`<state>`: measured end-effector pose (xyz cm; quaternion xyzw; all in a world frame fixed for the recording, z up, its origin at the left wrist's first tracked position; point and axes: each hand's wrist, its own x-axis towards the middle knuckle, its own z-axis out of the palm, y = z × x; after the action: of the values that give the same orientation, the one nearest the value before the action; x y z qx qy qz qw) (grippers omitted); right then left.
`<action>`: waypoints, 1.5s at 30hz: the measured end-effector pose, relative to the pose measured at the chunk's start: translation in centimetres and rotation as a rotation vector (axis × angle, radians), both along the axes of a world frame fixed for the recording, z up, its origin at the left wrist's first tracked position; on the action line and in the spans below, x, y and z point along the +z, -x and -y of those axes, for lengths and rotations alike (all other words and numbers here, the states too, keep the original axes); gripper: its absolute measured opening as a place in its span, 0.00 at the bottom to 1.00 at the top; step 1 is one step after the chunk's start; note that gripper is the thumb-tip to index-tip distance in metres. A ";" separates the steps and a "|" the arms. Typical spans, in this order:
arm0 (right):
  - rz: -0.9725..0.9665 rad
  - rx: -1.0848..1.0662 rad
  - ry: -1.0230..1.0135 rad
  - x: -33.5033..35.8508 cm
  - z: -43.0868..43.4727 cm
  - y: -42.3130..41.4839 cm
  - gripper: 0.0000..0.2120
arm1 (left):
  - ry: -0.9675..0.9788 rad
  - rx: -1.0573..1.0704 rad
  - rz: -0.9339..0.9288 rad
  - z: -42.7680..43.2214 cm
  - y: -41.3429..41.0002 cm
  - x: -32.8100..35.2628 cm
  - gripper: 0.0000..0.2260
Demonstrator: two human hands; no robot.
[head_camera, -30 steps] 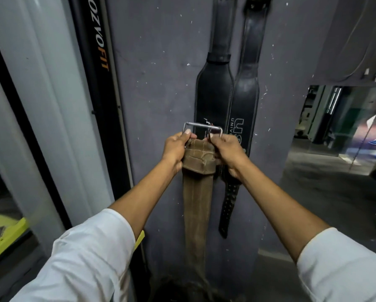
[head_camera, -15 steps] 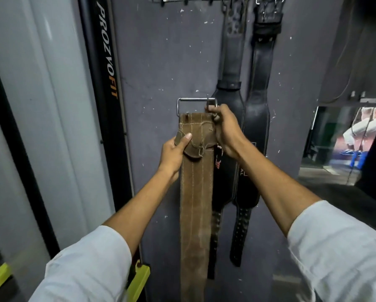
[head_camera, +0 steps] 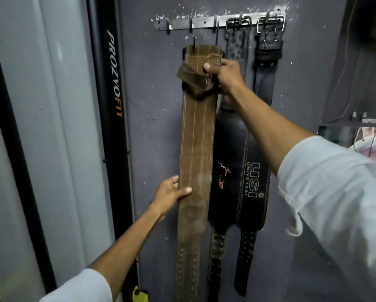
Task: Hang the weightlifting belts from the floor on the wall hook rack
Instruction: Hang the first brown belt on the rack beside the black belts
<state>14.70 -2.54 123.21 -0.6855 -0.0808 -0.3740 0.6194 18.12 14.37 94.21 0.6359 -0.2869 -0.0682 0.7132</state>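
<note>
Head view is showing the brown belt [head_camera: 195, 149] lying flat against the wall [head_camera: 152, 105], long axis vertical, top end pointing up just below the hook rack [head_camera: 204, 21]. The right hand [head_camera: 226, 75] is holding its top right edge in a closed grip. The left hand [head_camera: 169, 195] is pinching its left edge midway. Just right, a black belt [head_camera: 224, 186] and a USI belt [head_camera: 254, 184] are hanging from the rack's right hooks.
</note>
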 end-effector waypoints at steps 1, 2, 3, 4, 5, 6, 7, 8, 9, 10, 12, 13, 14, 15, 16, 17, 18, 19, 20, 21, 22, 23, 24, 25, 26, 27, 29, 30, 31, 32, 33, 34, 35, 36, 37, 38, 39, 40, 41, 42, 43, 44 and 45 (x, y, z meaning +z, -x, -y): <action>0.013 -0.005 -0.004 1.6 0.1 0.1 0.04 | -0.034 0.009 -0.001 0.0 -0.3 -1.5 0.17; 0.027 -0.010 -0.003 3.0 0.1 0.3 0.04 | -0.083 0.025 0.003 -0.1 -0.7 -2.8 0.17; 0.043 -0.012 0.004 4.2 0.1 0.5 0.04 | -0.144 0.038 0.008 -0.2 -1.2 -4.0 0.16; 0.057 -0.008 0.018 5.1 -0.1 1.0 0.05 | -0.216 0.050 0.010 -0.3 -1.6 -5.1 0.16; 0.069 0.000 0.035 5.9 -0.1 1.3 0.06 | -0.285 0.059 0.011 -0.3 -2.1 -6.2 0.15; 0.081 0.012 0.047 6.5 -0.3 1.7 0.07 | -0.342 0.063 0.014 -0.4 -2.5 -7.1 0.14; 0.086 0.017 0.061 6.9 -0.3 1.8 0.08 | -0.380 0.056 0.014 -0.5 -2.7 -7.8 0.14; 0.091 0.028 0.067 7.1 -0.3 1.9 0.08 | -0.400 0.050 0.007 -0.7 -2.6 -7.7 0.15; 0.097 0.039 0.064 7.1 -0.3 1.9 0.09 | -0.401 0.029 -0.010 -0.8 -2.5 -7.0 0.16; 0.098 0.047 0.053 6.9 -0.4 1.6 0.09 | -0.386 -0.007 -0.020 -0.9 -2.2 -5.8 0.18; 0.097 0.078 0.026 6.3 -0.5 1.1 0.10 | -0.245 -0.072 -0.021 -0.9 -1.2 -1.6 0.21; 0.095 0.099 0.014 6.2 -0.4 1.0 0.11 | -0.131 -0.076 -0.022 -0.9 -0.9 1.5 0.23; 0.088 0.123 0.005 5.6 -0.3 0.8 0.10 | -0.016 -0.054 -0.034 -1.0 -0.8 4.8 0.27; 0.079 0.145 0.005 5.1 -0.1 0.6 0.10 | 0.089 -0.034 -0.044 -1.1 -0.9 8.4 0.33; 0.068 0.169 0.011 4.5 0.1 0.4 0.09 | 0.155 -0.019 -0.045 -1.2 -1.4 12.0 0.38; 0.055 0.195 0.016 3.8 0.2 0.1 0.10 | 0.208 -0.030 -0.038 -1.3 -1.8 15.6 0.41; 0.039 0.222 0.023 3.0 0.3 -0.1 0.10 | 0.230 -0.029 -0.023 -1.4 -1.9 18.9 0.43; 0.021 0.244 0.039 2.0 0.3 -0.3 0.10 | 0.245 -0.029 -0.003 -1.2 -1.7 21.7 0.43; 0.004 0.266 0.054 1.0 0.3 -0.4 0.11 | 0.244 -0.023 0.014 -0.9 -1.6 23.9 0.41; -0.015 0.289 0.067 0.0 0.5 -0.5 0.11 | 0.244 -0.005 0.018 -0.5 -1.4 25.6 0.38; -0.031 0.310 0.078 -0.9 0.7 -0.6 0.12 | 0.245 0.017 0.006 0.0 -1.4 26.8 0.33; -0.044 0.322 0.090 -1.7 1.0 -0.6 0.12 | 0.275 0.013 -0.028 0.6 -1.4 27.6 0.29; -0.056 0.326 0.099 -2.3 1.5 -0.4 0.12 | 0.285 0.004 -0.064 1.2 -1.3 28.0 0.26; -0.066 0.322 0.103 -2.9 2.0 -0.3 0.13 | 0.274 0.005 -0.088 1.9 -1.0 28.3 0.24; -0.068 0.317 0.101 -3.4 2.4 0.0 0.13 | 0.254 0.049 -0.097 2.6 -0.9 28.5 0.21; -0.064 0.314 0.095 -4.0 2.6 0.1 0.14 | 0.270 0.119 -0.101 3.4 -1.0 28.6 0.19; -0.030 0.299 0.047 -5.6 2.8 0.7 0.15 | 0.327 0.252 -0.114 4.8 -1.6 28.3 0.14; -0.020 0.299 0.004 -6.8 2.6 1.3 0.15 | 0.353 0.282 -0.122 5.3 -1.8 28.3 0.12; -0.035 0.303 -0.030 -8.4 2.6 2.0 0.16 | 0.373 0.292 -0.128 5.9 -1.9 28.2 0.12; -0.064 0.312 -0.061 -10.2 2.6 2.8 0.18 | 0.387 0.293 -0.128 6.3 -2.0 28.3 0.12; -0.111 0.313 -0.071 -12.3 2.8 3.5 0.20 | 0.399 0.295 -0.121 6.5 -1.8 28.5 0.11; -0.163 0.309 -0.054 -14.6 2.8 4.1 0.20 | 0.409 0.298 -0.108 6.6 -1.8 28.8 0.11; -0.220 0.285 -0.012 -16.9 3.1 4.4 0.21 | 0.417 0.300 -0.094 6.8 -1.7 29.3 0.10; -0.261 0.268 0.021 -19.2 3.2 4.7 0.21 | 0.419 0.307 -0.079 6.8 -1.7 29.8 0.10; -0.297 0.254 0.040 -21.3 3.4 4.7 0.21 | 0.416 0.317 -0.063 6.8 -1.6 30.3 0.11; -0.325 0.247 0.054 -23.2 3.6 4.7 0.21 | 0.414 0.323 -0.047 6.8 -1.6 30.8 0.12; -0.358 0.241 0.089 -25.2 3.9 4.7 0.19 | 0.410 0.323 -0.035 6.7 -1.6 31.3 0.14; -0.400 0.233 0.125 -27.1 4.1 4.6 0.18 | 0.410 0.318 -0.025 6.5 -1.5 31.7 0.16; -0.453 0.222 0.159 -29.1 4.3 4.6 0.18 | 0.412 0.312 -0.016 6.4 -1.5 32.0 0.17; -0.502 0.219 0.187 -30.7 4.4 4.7 0.18 | 0.414 0.307 -0.008 6.3 -1.6 32.4 0.18; -0.566 0.225 0.223 -32.2 4.8 4.4 0.19 | 0.415 0.305 0.003 6.2 -1.6 32.6 0.18; -0.625 0.239 0.266 -33.2 5.0 4.1 0.20 | 0.416 0.301 0.013 6.2 -1.6 32.8 0.19; -0.665 0.244 0.321 -33.3 5.3 3.9 0.20 | 0.416 0.287 0.022 6.2 -1.5 32.9 0.19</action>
<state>10.76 -7.87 89.89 -0.8429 -0.0142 -0.0374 0.5365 19.59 8.19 127.12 0.5103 -0.2092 0.1011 0.8280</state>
